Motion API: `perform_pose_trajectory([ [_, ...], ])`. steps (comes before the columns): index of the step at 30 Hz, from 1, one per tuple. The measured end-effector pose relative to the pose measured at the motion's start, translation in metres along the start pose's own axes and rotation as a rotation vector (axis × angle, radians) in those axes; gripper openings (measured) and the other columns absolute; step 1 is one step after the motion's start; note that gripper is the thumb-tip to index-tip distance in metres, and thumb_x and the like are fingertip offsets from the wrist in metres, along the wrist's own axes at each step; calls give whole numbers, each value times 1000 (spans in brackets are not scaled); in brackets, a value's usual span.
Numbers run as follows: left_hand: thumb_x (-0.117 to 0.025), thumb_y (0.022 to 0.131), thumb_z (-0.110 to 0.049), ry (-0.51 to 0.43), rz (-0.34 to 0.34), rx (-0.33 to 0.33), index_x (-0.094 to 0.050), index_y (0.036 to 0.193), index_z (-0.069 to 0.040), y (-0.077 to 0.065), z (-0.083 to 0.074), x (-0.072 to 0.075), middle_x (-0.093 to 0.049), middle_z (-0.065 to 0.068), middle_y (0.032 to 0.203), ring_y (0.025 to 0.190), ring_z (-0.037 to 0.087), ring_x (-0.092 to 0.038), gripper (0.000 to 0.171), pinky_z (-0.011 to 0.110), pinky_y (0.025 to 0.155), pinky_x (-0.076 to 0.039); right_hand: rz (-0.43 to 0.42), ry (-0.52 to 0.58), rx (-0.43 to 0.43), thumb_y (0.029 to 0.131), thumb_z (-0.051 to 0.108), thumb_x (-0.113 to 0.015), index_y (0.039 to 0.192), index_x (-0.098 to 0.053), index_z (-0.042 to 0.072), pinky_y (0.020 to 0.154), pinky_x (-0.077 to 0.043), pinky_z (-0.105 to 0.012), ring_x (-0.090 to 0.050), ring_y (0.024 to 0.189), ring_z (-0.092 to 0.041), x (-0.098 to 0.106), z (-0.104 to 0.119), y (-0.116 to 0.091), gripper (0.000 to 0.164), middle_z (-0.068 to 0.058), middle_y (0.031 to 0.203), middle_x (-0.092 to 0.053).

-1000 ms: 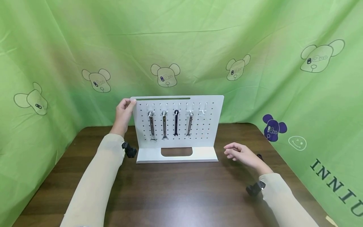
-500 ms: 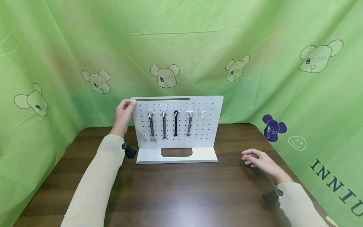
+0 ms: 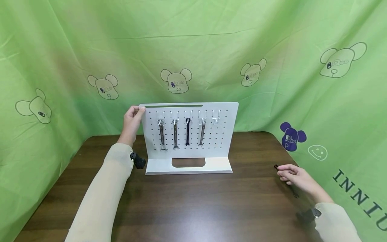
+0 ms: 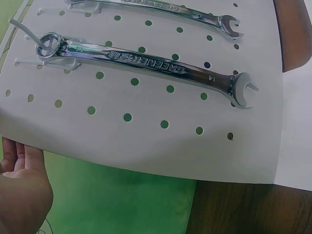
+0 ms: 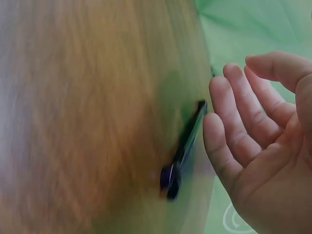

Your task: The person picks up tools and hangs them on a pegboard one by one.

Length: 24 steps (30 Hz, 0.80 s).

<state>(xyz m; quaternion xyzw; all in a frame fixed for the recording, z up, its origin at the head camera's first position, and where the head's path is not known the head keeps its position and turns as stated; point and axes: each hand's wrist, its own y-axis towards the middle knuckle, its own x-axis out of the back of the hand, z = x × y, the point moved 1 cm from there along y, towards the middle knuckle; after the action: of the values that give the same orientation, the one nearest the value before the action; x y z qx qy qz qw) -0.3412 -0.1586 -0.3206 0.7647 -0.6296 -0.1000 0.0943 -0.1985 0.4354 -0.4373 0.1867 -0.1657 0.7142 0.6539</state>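
Observation:
A white pegboard stand [image 3: 223,134] stands upright on the table. Several combination wrenches hang from its hooks: silver ones such as the leftmost wrench [image 3: 162,132], and a black wrench [image 3: 187,131] among them. The left hand [image 3: 131,122] pinches the board's upper left corner, thumb in front and other fingers behind. In the left wrist view, a chrome wrench [image 4: 146,63] marked 14 hangs near that hand. At the right, the right hand [image 3: 294,176] hovers over a dark wrench [image 5: 183,151] lying on the table. Its fingers are loosely bent, apart from the wrench in the right wrist view.
The rightmost hook [image 3: 215,119] on the board carries no wrench. A brown wooden table [image 3: 193,205] lies beneath everything. Behind and to the right, a green curtain [image 3: 211,50] with bear-head drawings hangs close to the table's edges.
The right hand has moved right and toward the person, away from the board, to over the dark wrench. The left hand keeps its hold on the board's corner.

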Motion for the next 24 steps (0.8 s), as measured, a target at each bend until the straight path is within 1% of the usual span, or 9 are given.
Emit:
perform_pose_trajectory([
  [2, -59, 103, -31, 8, 4, 5, -57, 104, -13, 0, 0, 0, -55, -4, 100, 88, 11, -46, 18, 35, 89, -40, -15, -8, -10, 101, 9, -58, 111, -66, 18, 69, -55, -27, -66, 84, -6, 3, -4, -4, 16, 13, 96, -71],
  [3, -59, 103, -32, 13, 4, 7, -57, 104, -13, 0, -1, 0, -55, -4, 101, 89, 11, -46, 19, 33, 89, -40, -23, -12, -18, 101, 8, -59, 111, -66, 17, 69, -55, -27, -66, 83, -6, 5, -6, -5, 16, 13, 95, -71],
  [7, -59, 102, -32, 15, -2, 2, -57, 103, -13, -1, -1, 0, -55, -4, 100, 88, 10, -46, 18, 31, 86, -40, -46, -44, -49, 100, 10, -61, 112, -65, 9, 69, -56, -28, -66, 82, -6, 10, -13, -11, 13, 11, 94, -71],
  [10, -59, 102, -31, 8, -7, -7, -57, 102, -14, -1, -1, -1, -55, -4, 99, 87, 10, -46, 17, 33, 87, -41, -71, -56, -79, 99, 12, -62, 114, -63, 1, 69, -56, -28, -65, 82, -6, 13, -16, -15, 18, 11, 94, -71],
  [14, -60, 103, -29, 3, -12, -8, -56, 100, -14, -1, -2, -1, -55, -4, 98, 85, 10, -46, 16, 36, 89, -41, -76, -62, -111, 100, 14, -63, 114, -64, 3, 69, -55, -28, -65, 82, -4, 16, -20, -18, 18, 13, 94, -71],
  [16, -60, 102, -29, 4, -13, -4, -56, 100, -15, -1, -2, -1, -55, -4, 98, 85, 10, -46, 15, 36, 89, -41, -69, -60, -116, 100, 14, -62, 114, -64, 6, 70, -54, -28, -64, 83, -3, 17, -22, -19, 16, 14, 95, -71],
  [18, -60, 102, -28, 3, -15, -3, -56, 99, -16, -1, -2, -1, -55, -4, 98, 85, 10, -46, 14, 36, 89, -41, -71, -60, -121, 100, 15, -62, 114, -64, 7, 71, -54, -28, -64, 83, -2, 17, -24, -19, 16, 15, 95, -70],
  [21, -60, 102, -28, 3, -15, -2, -56, 99, -17, 0, -2, -1, -55, -4, 98, 85, 10, -47, 13, 36, 89, -42, -73, -64, -132, 100, 15, -62, 115, -64, 2, 71, -53, -27, -64, 82, -2, 17, -25, -19, 20, 14, 94, -71],
  [24, -60, 102, -28, 6, -18, -4, -56, 99, -16, 0, -2, -1, -55, -4, 98, 86, 10, -47, 13, 34, 88, -42, -72, -82, -146, 99, 17, -63, 118, -60, -8, 71, -53, -25, -63, 82, -2, 16, -24, -18, 31, 12, 94, -71],
])
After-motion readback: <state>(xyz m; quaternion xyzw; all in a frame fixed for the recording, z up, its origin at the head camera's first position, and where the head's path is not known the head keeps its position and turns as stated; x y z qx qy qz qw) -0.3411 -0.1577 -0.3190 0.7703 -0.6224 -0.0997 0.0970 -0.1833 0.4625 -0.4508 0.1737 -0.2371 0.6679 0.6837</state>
